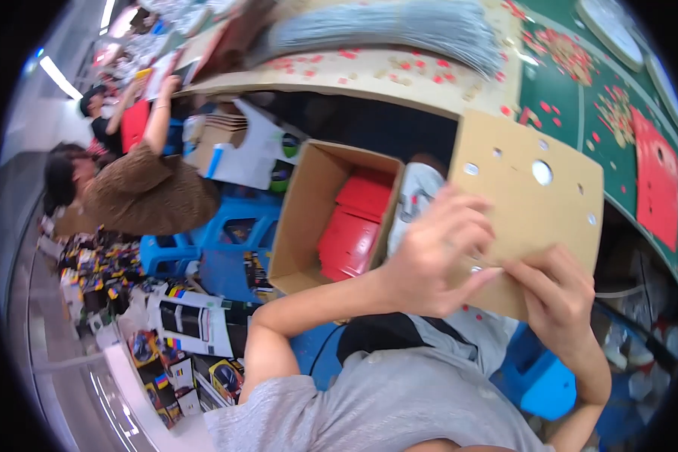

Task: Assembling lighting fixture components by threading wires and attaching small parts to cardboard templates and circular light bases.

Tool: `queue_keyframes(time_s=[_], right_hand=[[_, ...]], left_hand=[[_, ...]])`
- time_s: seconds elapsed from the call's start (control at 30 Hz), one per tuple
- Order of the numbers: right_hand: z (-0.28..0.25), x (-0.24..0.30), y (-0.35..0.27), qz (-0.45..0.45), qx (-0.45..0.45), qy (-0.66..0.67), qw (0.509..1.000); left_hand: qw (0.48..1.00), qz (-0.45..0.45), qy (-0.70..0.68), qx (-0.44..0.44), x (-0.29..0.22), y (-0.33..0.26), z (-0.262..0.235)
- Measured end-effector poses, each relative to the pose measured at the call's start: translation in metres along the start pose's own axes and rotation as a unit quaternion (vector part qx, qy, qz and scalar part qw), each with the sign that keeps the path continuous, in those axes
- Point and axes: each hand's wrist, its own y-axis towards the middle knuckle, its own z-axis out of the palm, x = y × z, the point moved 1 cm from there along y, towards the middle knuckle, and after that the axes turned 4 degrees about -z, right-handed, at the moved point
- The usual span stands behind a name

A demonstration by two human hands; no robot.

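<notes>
A tan cardboard sheet with one large round hole and several small ones is tilted up in front of me. My right hand pinches its lower edge, fingertips on the face towards me. In front of the sheet's lower left part is my left hand, fingers loosely bent and apart from the thumb. That thumb's tip meets the sheet close to my right fingertips, beside a small hole. To the left of my left hand stands an open cardboard box with red punched sheets inside.
A bundle of thin grey strips lies on the worktable among red and tan scraps. At the right edge of the green tabletop lies another red sheet. A person in brown works at left, near blue stools and piled printed packages.
</notes>
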Motion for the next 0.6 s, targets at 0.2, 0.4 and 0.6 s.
queue_keyframes(time_s=[0.2, 0.4, 0.6], right_hand=[[0.010, 0.000, 0.004, -0.016, -0.003, 0.015, 1.000], [0.018, -0.004, 0.001, -0.085, -0.001, 0.050, 0.995], [0.008, 0.006, 0.001, -0.100, 0.098, -0.022, 0.990]], left_hand=[[0.998, 0.057, -0.009, -0.025, 0.029, -0.045, -0.008], [0.994, 0.089, 0.021, -0.060, 0.032, -0.060, 0.005], [0.993, 0.082, 0.012, -0.085, 0.028, -0.063, 0.013]])
